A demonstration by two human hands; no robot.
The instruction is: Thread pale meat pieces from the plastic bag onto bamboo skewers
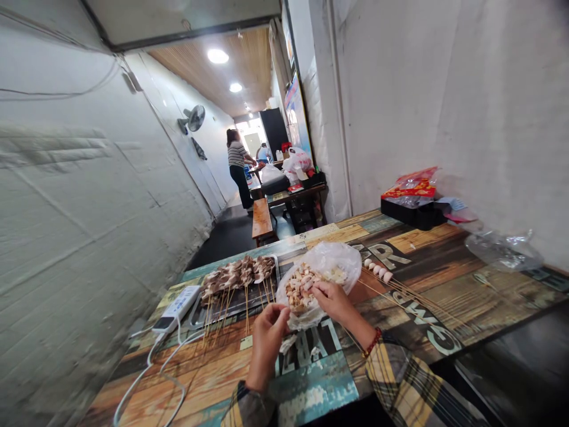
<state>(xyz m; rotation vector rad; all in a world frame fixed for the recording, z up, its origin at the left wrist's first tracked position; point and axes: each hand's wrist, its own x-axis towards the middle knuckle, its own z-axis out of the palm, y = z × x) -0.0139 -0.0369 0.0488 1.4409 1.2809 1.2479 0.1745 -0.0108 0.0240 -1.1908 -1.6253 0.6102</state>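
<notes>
A clear plastic bag (349,256) lies spread on the table, holding a heap of pale pieces that look like garlic cloves (302,281). My right hand (333,303) reaches over its near side, fingertips closed at a clove on the heap. Just left of the bag, my left hand (268,335) is raised with thumb and fingers pinched together; what lies between them is hidden. To the right, a skewer of white cloves (377,270) rests beside bare bamboo sticks (429,303). At left, a metal tray (249,303) bears several skewers of greyish-brown meat (240,274).
A white power strip (178,308) with a looping cord (151,362) borders the tray. At the back right stand a black box (413,212) with red packaging (411,184) and crumpled clear plastic (504,249). Beyond are a bench (262,218) and a standing person (237,163).
</notes>
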